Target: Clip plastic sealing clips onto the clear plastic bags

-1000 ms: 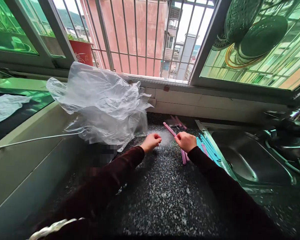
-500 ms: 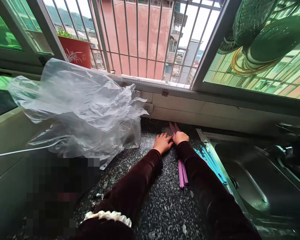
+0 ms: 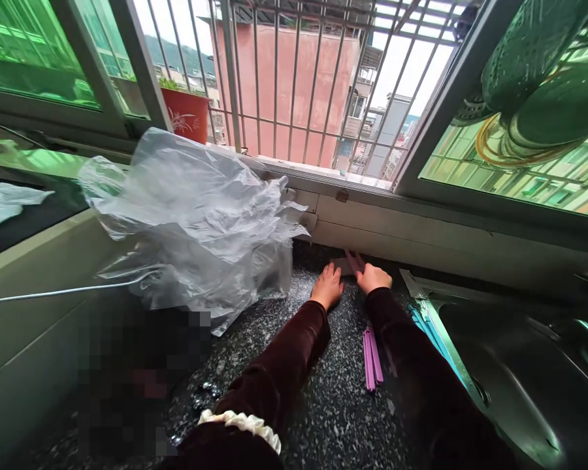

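At the back of the dark speckled counter (image 3: 333, 391), my right hand (image 3: 375, 279) is closed round the near end of a long pink bag sealing clip (image 3: 353, 261). Another pink clip lies close beside it, and my fingers partly cover both. My left hand (image 3: 327, 287) rests palm down to the left, fingers spread, at the edge of a small clear plastic piece (image 3: 342, 266). More pink clips (image 3: 371, 359) lie side by side nearer me, next to my right sleeve. Blue clips (image 3: 428, 329) lie along the sink's edge, partly hidden by that sleeve.
A heap of crumpled clear plastic bags (image 3: 200, 215) fills the left side, with a white cable (image 3: 68, 292) running to it. The steel sink (image 3: 509, 352) is on the right. A barred window and low tiled wall (image 3: 372, 219) stand behind the counter.
My right hand has brought the raised pink clip down to the back of the counter. The left hand has gone from a pinch to lying flat with spread fingers. The view has shifted.
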The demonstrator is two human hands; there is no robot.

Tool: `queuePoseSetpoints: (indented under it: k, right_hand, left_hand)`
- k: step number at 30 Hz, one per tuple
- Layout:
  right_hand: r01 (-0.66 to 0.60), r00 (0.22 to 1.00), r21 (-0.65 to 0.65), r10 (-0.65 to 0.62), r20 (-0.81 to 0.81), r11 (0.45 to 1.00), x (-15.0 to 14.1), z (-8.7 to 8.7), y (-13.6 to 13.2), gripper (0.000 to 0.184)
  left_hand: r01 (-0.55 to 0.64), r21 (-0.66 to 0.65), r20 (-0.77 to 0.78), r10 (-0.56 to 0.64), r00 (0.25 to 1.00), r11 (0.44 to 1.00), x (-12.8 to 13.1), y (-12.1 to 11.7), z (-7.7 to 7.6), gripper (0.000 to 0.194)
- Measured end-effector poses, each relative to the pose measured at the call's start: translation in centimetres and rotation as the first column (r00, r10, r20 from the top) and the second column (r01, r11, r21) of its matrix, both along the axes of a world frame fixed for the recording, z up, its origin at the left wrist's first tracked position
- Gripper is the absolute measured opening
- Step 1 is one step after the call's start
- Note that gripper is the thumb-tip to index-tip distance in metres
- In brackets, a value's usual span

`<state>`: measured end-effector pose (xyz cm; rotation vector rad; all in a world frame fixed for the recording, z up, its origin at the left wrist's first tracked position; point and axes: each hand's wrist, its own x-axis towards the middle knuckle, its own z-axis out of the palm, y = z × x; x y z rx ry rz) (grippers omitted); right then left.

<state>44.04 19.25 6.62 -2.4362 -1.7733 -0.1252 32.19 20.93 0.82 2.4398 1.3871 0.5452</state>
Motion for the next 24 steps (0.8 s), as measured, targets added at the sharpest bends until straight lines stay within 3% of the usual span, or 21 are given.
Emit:
queuePoseSetpoints:
  k: [3, 6, 8, 11, 14, 15, 17, 20, 24]
  right_hand:
    - [-0.01, 1.0, 0.062, 0.011, -0.018, 0.998, -2.1, 2.5, -0.2, 0.027]
    - [-0.091, 0.994, 0.15, 0.099, -0.043, 0.984, -5.3, 5.2, -0.1, 0.027]
    - [-0.164, 0.979, 0.251, 0.19, -0.079, 0.954, -8.1, 7.0, 0.2, 0.025]
    - [-0.269, 0.913, 0.412, 0.367, -0.179, 0.87, -12.7, 9.5, 1.0, 0.023]
    - [-0.295, 0.753, 0.533, 0.537, -0.382, 0.793, -17.6, 11.3, 2.4, 0.018]
    - [-0.253, 0.669, 0.549, 0.553, -0.496, 0.797, -19.2, 11.7, 3.0, 0.018]
    - [-0.228, 0.608, 0.547, 0.557, -0.567, 0.806, -22.1, 12.1, 4.3, 0.023]
    - [-0.184, 0.545, 0.546, 0.547, -0.636, 0.817, -25.6, 12.6, 5.7, 0.025]
    - [-0.131, 0.496, 0.605, 0.58, -0.646, 0.785, -27.4, 14.5, 5.9, 0.017]
  left_hand:
    - [0.002, -0.014, -0.036, -0.003, 0.999, 1.0, -1.9, -1.9, 0.4, 0.041]
    - [0.063, -0.028, -0.085, -0.065, 0.994, 0.998, -4.8, -3.9, 2.0, 0.031]
    - [0.114, -0.027, -0.117, -0.117, 0.986, 0.993, -7.5, -5.0, 4.1, 0.022]
    - [0.126, -0.009, -0.161, -0.126, 0.979, 0.992, -12.4, -5.7, 8.7, 0.011]
    - [0.046, 0.067, -0.172, -0.034, 0.985, 0.997, -17.8, -5.5, 13.3, 0.018]
    - [0.011, 0.112, -0.168, 0.008, 0.986, 0.994, -19.6, -5.4, 14.6, 0.018]
    - [-0.079, 0.281, -0.139, 0.122, 0.983, 0.957, -23.1, -4.9, 16.6, 0.017]
    - [-0.176, 0.445, -0.141, 0.263, 0.954, 0.878, -27.9, -4.1, 18.2, 0.014]
    - [-0.264, 0.516, -0.012, 0.315, 0.949, 0.815, -33.0, -2.8, 19.0, 0.011]
